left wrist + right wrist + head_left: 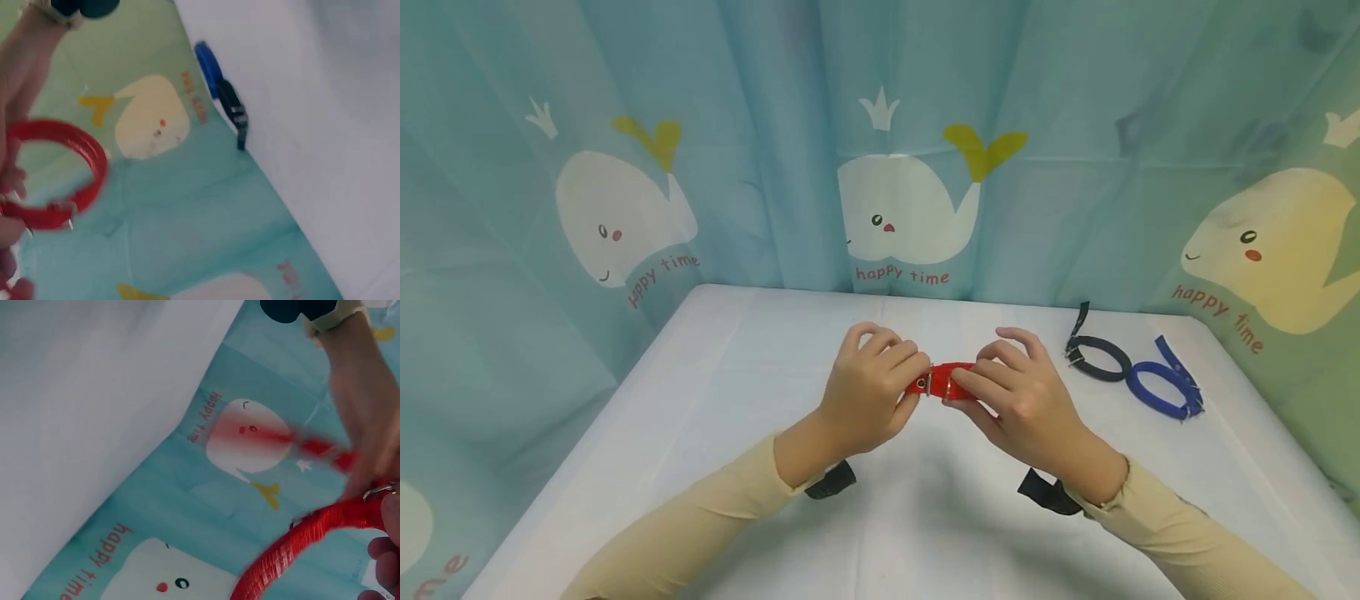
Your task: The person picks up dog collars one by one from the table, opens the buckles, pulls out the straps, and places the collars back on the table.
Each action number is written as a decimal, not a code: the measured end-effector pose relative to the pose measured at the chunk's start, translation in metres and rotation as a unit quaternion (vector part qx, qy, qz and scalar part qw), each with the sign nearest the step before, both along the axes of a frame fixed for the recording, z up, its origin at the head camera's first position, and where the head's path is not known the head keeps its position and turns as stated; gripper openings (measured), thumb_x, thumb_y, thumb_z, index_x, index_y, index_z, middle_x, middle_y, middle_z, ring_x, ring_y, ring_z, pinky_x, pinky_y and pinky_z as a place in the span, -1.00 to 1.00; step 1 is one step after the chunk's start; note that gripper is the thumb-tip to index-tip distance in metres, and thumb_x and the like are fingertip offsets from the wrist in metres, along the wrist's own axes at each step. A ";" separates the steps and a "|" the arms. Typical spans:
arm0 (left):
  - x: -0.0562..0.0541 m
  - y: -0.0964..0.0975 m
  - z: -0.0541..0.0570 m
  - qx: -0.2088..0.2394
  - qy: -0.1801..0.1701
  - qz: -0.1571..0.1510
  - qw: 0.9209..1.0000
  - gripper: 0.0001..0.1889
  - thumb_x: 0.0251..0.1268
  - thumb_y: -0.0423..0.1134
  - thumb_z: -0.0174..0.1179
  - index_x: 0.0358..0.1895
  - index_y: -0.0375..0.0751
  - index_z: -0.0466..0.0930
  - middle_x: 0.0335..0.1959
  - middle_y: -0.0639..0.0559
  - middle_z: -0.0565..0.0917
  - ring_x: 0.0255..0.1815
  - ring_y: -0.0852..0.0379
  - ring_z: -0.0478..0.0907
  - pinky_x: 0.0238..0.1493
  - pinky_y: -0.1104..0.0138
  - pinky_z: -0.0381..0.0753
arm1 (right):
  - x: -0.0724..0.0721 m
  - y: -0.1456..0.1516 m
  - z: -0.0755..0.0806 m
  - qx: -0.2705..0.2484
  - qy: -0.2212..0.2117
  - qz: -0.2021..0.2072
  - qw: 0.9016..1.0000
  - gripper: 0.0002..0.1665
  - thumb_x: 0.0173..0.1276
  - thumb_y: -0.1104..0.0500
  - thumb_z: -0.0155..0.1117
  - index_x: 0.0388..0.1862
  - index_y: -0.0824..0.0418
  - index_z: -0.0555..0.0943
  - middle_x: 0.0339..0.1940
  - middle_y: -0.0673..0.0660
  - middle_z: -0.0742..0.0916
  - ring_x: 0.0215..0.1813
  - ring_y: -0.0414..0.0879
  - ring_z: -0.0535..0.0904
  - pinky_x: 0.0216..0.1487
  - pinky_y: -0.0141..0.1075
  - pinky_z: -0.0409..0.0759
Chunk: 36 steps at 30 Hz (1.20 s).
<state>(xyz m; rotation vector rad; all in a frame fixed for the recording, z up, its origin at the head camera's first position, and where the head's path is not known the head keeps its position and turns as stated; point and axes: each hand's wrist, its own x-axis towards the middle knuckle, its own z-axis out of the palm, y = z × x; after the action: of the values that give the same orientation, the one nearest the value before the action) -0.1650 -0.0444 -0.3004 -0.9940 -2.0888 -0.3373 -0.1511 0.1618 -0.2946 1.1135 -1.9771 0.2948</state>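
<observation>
A red collar (942, 381) with a metal buckle and an eyelet is held up over the table between both hands. My left hand (868, 392) pinches its left part with thumb and fingers, beside the buckle. From the other side, my right hand (1018, 396) pinches the red band close to a metal loop. In the left wrist view the collar (99, 165) shows as a round loop. The right wrist view has its padded band (300, 540) curving down, and a blurred strap end (319, 448) sticks out near the other hand.
A black collar (1096, 375) and a blue collar (1189, 390) lie side by side on the white table (745, 367), to the right of my hands. Behind the table hangs a blue-green curtain (775, 167) printed with whales. Dark straps (831, 482) hang at both wrists.
</observation>
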 end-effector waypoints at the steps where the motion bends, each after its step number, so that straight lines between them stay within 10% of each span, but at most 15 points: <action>1: -0.001 -0.001 0.000 -0.004 -0.011 0.001 1.000 -0.91 0.02 -0.26 0.28 -0.36 -0.08 0.61 -0.44 0.10 0.66 -0.32 0.16 0.51 0.02 0.11 0.47 | 0.000 0.000 0.001 -0.001 0.000 0.000 1.000 -0.67 0.35 0.04 0.18 -0.39 0.26 0.70 -0.57 0.10 0.70 -0.39 -0.02 0.52 0.00 0.11 0.47; 8: 0.000 -0.003 0.001 0.005 -0.079 -0.027 0.996 -0.63 -0.04 -0.17 0.37 -0.10 -0.12 0.58 -0.43 0.14 0.64 -0.34 0.22 0.50 0.13 0.07 0.44 | -0.005 0.002 0.000 -0.020 -0.017 0.001 1.000 -0.74 0.28 0.08 0.28 -0.36 0.29 0.71 -0.55 0.13 0.71 -0.33 0.00 0.56 -0.02 0.14 0.47; 19: 0.007 0.000 0.006 -0.032 0.010 -0.033 0.999 -0.75 -0.01 -0.07 0.40 -0.28 -0.10 0.69 -0.45 0.14 0.69 -0.32 0.19 0.55 0.12 0.08 0.46 | -0.005 -0.002 0.000 -0.054 -0.090 0.036 0.994 -0.46 0.38 -0.17 -0.03 -0.30 0.25 0.66 -0.45 0.09 0.73 -0.25 -0.03 0.60 0.17 0.15 0.35; 36: 0.006 -0.003 0.006 -0.025 0.047 -0.018 0.998 -0.76 0.03 -0.07 0.37 -0.26 -0.08 0.70 -0.46 0.14 0.69 -0.34 0.19 0.56 0.11 0.09 0.46 | -0.005 0.001 0.005 -0.019 -0.023 0.043 0.999 -0.58 0.41 -0.01 0.01 -0.34 0.27 0.67 -0.47 0.13 0.72 -0.31 -0.01 0.61 0.10 0.13 0.43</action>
<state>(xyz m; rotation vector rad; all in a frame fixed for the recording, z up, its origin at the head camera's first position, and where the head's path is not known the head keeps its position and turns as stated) -0.1585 -0.0470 -0.2941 -1.0570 -2.0054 -0.2536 -0.1560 0.1625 -0.2895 1.1784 -1.9580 0.4044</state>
